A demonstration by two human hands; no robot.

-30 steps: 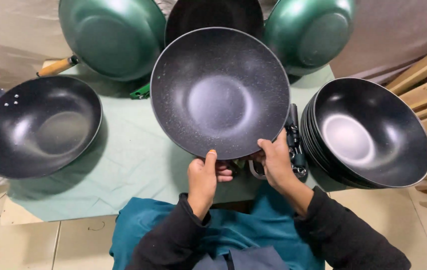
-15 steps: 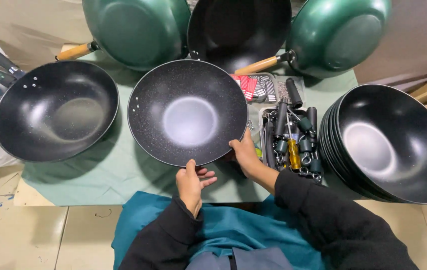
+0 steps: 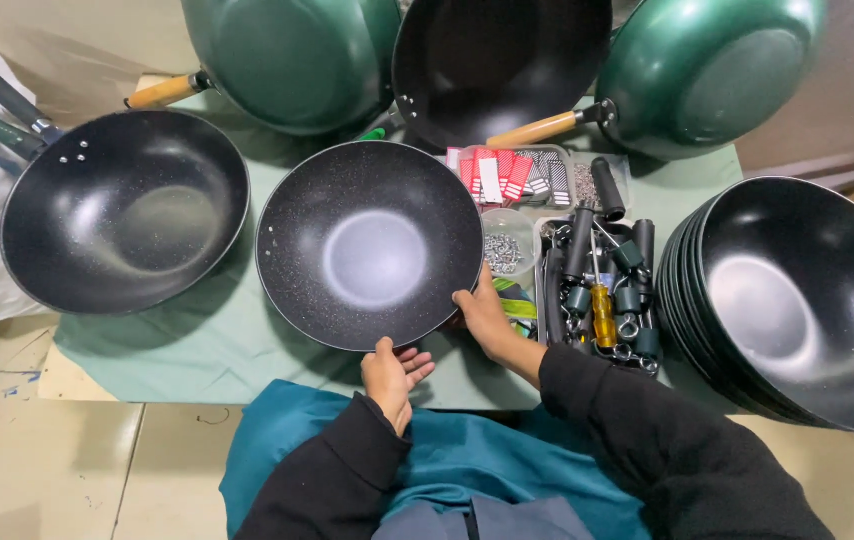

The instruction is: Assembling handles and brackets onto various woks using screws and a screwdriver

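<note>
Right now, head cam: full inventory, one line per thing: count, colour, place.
speckled wok pan: 1, black, no handle fitted, centre of the cloth, held at its near rim
handled wok: 1, black, dark handle, left
propped woks: 3, green outside; two show green backs, the middle one its black inside; wooden handles on two; far edge
stacked wok pans: several, black, right; count unclear
screw cup: 1, clear, right of the held pan
parts tray: 1, clear, red and white packets, behind the cup
tool tray: 1, black handles, yellow screwdriver, right of centre
cloth: 1, pale green, under everything
left hand: at the pan's near rim
right hand: grips the pan's right rim
</note>
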